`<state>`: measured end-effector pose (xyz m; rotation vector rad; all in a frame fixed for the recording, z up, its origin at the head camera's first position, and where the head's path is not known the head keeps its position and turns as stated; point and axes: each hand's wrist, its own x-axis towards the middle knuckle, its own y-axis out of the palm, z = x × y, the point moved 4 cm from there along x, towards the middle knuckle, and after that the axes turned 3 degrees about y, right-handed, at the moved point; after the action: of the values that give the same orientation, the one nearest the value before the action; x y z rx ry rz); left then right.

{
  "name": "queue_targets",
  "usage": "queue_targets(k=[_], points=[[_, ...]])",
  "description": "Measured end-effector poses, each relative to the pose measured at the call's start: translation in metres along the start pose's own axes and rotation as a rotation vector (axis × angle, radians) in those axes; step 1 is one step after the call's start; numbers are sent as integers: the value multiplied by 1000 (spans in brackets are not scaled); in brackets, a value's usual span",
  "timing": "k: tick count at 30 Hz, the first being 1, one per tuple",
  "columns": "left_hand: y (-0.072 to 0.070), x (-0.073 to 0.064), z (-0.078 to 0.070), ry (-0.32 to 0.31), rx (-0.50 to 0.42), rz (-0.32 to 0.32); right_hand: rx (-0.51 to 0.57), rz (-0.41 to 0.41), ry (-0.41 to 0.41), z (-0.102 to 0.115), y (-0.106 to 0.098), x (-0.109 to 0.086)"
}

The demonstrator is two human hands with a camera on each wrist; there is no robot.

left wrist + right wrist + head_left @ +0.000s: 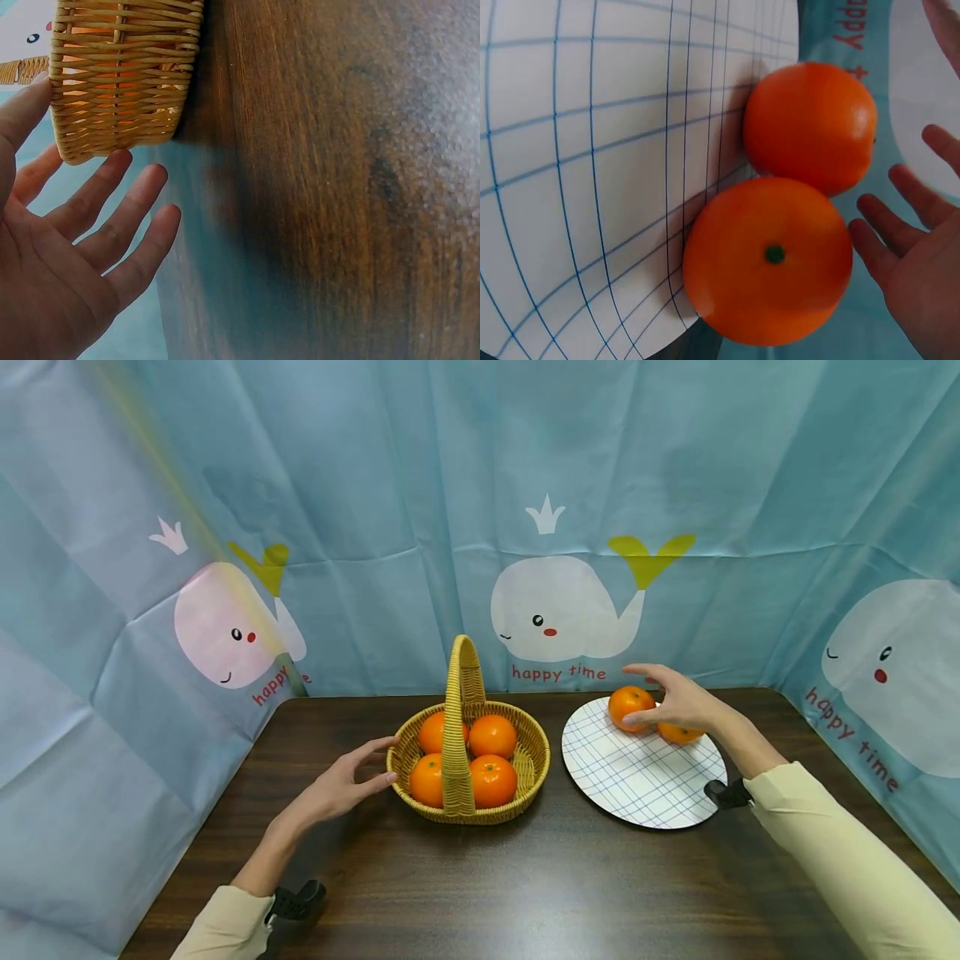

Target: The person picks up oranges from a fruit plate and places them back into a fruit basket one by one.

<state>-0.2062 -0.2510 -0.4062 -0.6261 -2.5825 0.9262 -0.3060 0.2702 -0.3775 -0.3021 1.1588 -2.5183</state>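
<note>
My left hand (348, 783) is at the left side of a yellow wicker basket (531, 768), thumb and fingertips right at its rim. In the left wrist view the fingers (124, 225) are spread beside the basket's woven wall (124, 82). Several oranges (492, 737) sit inside the basket, partly behind its tall handle. My right hand (678, 700) hovers over the far side of a round white plate (645, 785) with blue grid lines. Two oranges lie there side by side; one orange (769, 262) is nearer the right wrist camera, the other (810, 124) beyond it. The right fingers are spread, holding nothing.
A dark brown wooden table (525, 885) carries the basket and the plate. Behind and beside it hangs a light blue curtain (375, 527) printed with white whales. Black straps (731, 793) circle both wrists.
</note>
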Motion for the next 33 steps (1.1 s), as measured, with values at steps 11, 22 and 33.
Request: queue_targets(k=[11, 22, 33], points=[[1, 0, 1, -4, -7, 7, -48, 89, 53, -10, -1, 12], [0, 0, -1, -11, -8, 9, -99, 140, 50, -13, 1, 21], [-2, 0, -4, -7, -10, 15, -153, 162, 26, -13, 5, 25]])
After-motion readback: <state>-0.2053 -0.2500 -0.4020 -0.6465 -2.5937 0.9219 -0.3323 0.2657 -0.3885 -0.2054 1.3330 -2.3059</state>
